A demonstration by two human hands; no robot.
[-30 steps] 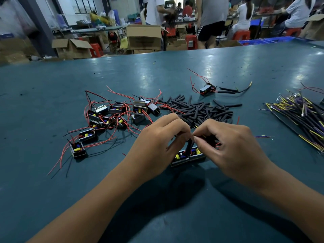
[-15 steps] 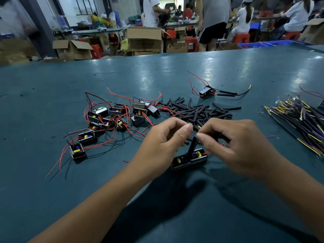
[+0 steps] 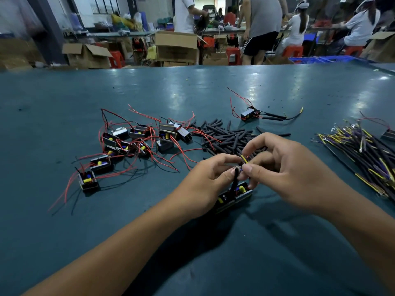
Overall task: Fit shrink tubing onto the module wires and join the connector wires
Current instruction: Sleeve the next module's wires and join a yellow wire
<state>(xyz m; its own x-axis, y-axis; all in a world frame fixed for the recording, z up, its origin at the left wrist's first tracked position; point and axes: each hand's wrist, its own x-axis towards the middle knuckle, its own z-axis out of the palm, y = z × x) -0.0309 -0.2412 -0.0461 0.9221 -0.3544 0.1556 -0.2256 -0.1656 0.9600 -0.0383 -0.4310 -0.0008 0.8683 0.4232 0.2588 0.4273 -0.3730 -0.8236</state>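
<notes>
A small black module with yellow parts lies on the green table just below my fingers. A black shrink tube stands up from it on its wire. My left hand pinches the top of that tube and wire. My right hand pinches a yellow-tipped connector wire against the same spot, fingertips of both hands meeting. A heap of loose black shrink tubes lies just beyond my hands.
Several modules with red wires are scattered to the left. One finished module with tubed wires lies farther back. A bundle of black, yellow and purple connector wires lies at the right. Cardboard boxes, stools and people stand beyond the table.
Both hands have drawn closer over the module. A yellow-tipped wire now shows between my right fingers, brought up against the tubed wire my left hand pinches.
</notes>
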